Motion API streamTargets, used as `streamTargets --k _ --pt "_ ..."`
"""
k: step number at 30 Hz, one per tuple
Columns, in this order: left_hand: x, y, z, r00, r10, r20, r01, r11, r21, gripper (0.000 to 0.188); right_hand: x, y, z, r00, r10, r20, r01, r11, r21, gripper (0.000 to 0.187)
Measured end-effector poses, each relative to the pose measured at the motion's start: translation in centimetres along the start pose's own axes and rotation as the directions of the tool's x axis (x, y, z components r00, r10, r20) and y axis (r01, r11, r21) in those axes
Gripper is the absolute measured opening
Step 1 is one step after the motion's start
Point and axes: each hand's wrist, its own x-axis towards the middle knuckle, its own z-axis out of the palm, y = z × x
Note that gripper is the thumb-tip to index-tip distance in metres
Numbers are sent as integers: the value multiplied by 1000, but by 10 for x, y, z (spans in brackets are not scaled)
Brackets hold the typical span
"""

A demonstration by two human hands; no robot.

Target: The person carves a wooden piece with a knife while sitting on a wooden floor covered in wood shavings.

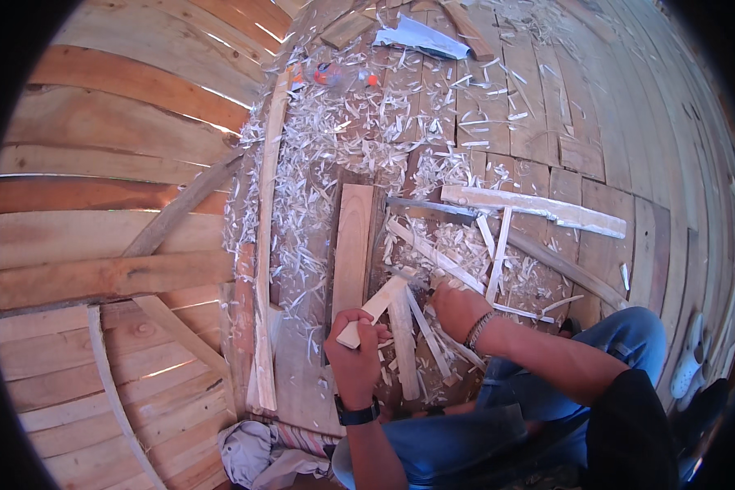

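My left hand (356,347), with a dark watch on the wrist, is closed round the lower end of a short pale wooden piece (377,309). This piece slants up to the right. Close to its upper end is my right hand (459,309), closed on a knife (412,278); only a narrow part of the blade shows and the handle is hidden in my fist. The blade is at or beside the wood's tip; contact cannot be made out. Below the two hands, a pale stick (403,347) and thinner strips lie among shavings.
A flat board (353,245) lies left of my hands. Beyond are a grey metal-looking strip (433,209), a whitish plank (539,208) and a long dark stick (572,273). Shavings (327,147) cover the plank floor. A plank wall stands left; crumpled cloth (261,453) lies near me.
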Motion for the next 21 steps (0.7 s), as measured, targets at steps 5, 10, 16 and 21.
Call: streamTargets --k 5,10,16,21 --pt "-1 5 7 1000 -15 -11 15 1000 -16 13 13 33 17 996 -50 -67 44 995 -93 22" --pt "-3 6 3 1000 -13 -24 13 1000 -10 13 -13 -18 -6 991 -132 -27 134 988 72 21" --pt "-1 9 8 1000 -18 -21 18 1000 1 13 2 19 14 999 -13 -33 9 991 -131 23" --pt "-3 6 3 998 -54 -11 54 998 -38 10 -1 15 16 993 -49 -111 47 999 -20 25"
